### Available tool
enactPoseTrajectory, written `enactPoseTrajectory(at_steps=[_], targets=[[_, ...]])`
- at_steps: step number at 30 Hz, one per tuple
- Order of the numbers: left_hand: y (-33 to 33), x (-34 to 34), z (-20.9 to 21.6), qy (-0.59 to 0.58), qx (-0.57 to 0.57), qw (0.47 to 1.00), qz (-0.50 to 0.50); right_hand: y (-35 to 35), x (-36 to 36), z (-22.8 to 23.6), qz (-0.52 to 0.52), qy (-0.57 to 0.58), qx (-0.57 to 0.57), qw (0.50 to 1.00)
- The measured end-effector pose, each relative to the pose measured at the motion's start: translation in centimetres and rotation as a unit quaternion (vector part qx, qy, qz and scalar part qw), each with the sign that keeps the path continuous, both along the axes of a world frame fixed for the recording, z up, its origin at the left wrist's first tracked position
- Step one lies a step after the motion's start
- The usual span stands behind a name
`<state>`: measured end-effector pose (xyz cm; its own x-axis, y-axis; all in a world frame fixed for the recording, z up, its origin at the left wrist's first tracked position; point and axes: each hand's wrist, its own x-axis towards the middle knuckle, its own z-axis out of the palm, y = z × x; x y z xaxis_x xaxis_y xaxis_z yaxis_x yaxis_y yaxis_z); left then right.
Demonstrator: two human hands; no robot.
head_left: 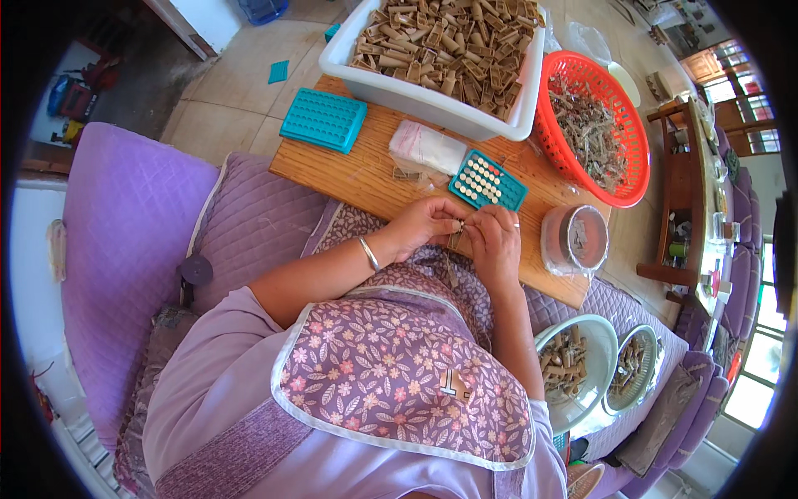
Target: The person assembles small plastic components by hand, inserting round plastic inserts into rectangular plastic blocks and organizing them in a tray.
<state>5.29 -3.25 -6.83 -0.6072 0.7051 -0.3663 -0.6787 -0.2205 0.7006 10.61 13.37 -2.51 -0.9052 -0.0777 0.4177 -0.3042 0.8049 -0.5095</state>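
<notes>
My left hand, with a silver bangle on its wrist, is closed in a pinch at the near edge of the wooden table. Right against it, my right hand is closed too, a ring on one finger. Between the fingertips is a small pale piece, too small to name, and thin brownish strands hang below it over my floral apron. Just beyond the hands lies a teal tray with several small white round pieces set in its hollows, one reddish piece among them.
A white tub of brown tube-like pieces stands on the table, beside a red basket of tangled scraps. Also there are stacked teal trays, a plastic packet and a clear round container. Two bowls sit at right.
</notes>
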Motion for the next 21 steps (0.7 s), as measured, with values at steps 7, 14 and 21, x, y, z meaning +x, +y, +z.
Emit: enactPoseTrajectory(at_steps=[7, 14, 21], targets=[[0.1, 0.4, -1.5, 0.093, -0.022, 0.995, -0.012, 0.4, -0.6, 1.7, 0.051, -0.097, 0.035, 0.993], [-0.4, -0.1, -1.1, 0.045, 0.007, 0.999, -0.015, 0.6, -1.4, -0.1, -0.052, -0.387, -0.423, 0.818], [-1.0, -0.5, -0.8, -0.02, 0.045, 0.999, 0.009, 0.4, -9.3, 7.5, -0.088, -0.107, -0.257, 0.957]])
